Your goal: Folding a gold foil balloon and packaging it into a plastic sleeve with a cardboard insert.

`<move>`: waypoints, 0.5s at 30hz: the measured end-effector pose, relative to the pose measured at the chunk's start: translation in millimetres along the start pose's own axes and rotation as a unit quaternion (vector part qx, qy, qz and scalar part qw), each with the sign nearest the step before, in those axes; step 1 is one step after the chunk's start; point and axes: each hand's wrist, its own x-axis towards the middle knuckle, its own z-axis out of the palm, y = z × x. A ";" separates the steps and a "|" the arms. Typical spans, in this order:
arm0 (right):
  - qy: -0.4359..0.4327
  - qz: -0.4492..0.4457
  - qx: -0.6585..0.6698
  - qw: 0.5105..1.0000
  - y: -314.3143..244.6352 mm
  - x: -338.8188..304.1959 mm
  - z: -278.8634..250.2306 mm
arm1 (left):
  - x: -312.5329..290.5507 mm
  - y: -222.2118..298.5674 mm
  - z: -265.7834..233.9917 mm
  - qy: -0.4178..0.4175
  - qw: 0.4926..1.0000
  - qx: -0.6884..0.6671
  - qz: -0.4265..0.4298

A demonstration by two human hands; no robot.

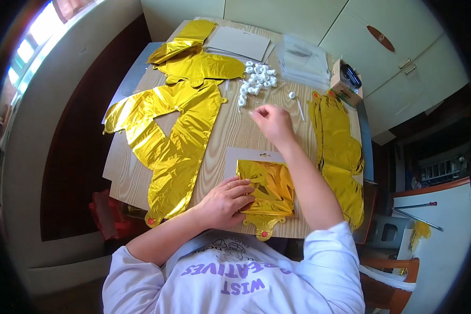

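A gold foil balloon [267, 180] lies folded into a square on a white card [233, 159] with a hanging hole, close to my body. One tab of the balloon sticks out past the table's near edge. My left hand [227, 200] rests flat on the foil's left side, fingers stretched out. Farther off, my right hand [273, 124] hovers over the table with its fingers pinched together; whatever is between them is too small to make out. Just beyond it sits a cluster of small white rolls [259, 78]. A single white roll [292, 95] and a thin white straw [301, 110] lie to its right.
Spread gold foil balloons [175, 157] cover the table's left side, and a stack of them [340, 157] lies along the right edge. At the back are white cards [238, 43], clear plastic bags [303, 60] and a cardboard box [346, 86] holding a dark object.
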 end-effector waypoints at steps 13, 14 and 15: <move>-0.060 -0.016 -0.147 0.987 6.2 -70.4 -18.5 | 2.2 4.6 -3.3 0.020 1.000 0.008 -0.010; -0.050 -0.007 -0.072 0.996 7.4 -87.8 -35.1 | 2.4 6.2 -4.8 0.017 1.000 0.011 -0.014; -0.038 0.002 0.005 0.999 2.4 -102.9 -55.0 | 1.5 6.8 -4.1 0.010 1.000 0.022 -0.013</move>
